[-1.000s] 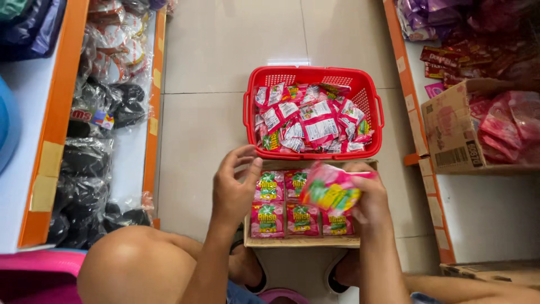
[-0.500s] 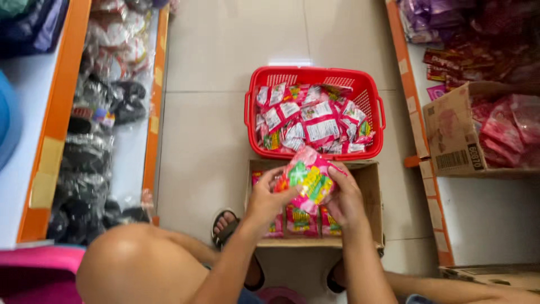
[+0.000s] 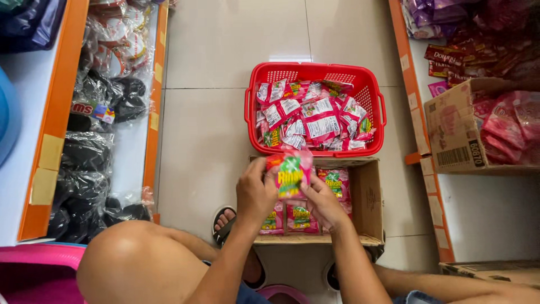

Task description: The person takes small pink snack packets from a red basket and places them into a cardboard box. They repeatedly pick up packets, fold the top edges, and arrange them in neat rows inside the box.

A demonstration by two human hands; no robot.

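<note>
My left hand (image 3: pixel 256 191) and my right hand (image 3: pixel 322 204) meet over the cardboard box (image 3: pixel 368 200) on the floor, and together they hold one pink sachet (image 3: pixel 289 173) upright above it. The left fingers are closed on the left edge of the sachet, near its top corner; the right fingers pinch its lower right side. The hands cover the bottom part of the sachet, so I cannot see how far it goes down.

Inside the box I see more pink sachets (image 3: pixel 332 181) lying flat in rows, but my hands and forearms hide most of them, and I cannot count them. The far edge of the box touches, or almost touches, the red plastic basket (image 3: pixel 251 115) behind it; from this angle I cannot tell which. The basket is full of loose sachets (image 3: pixel 315 121) of the same kind, many turned with the white back side up.

At the right, an open carton (image 3: pixel 450 135) on the shelf holds red and pink packets, cut off by the frame. At the left, a shelf carries dark things wrapped in clear plastic (image 3: pixel 90 163); what they are is hard to make out. My bare knee (image 3: pixel 135 264) fills the lower left, and a sandal (image 3: pixel 225 222) shows just beside the box.
</note>
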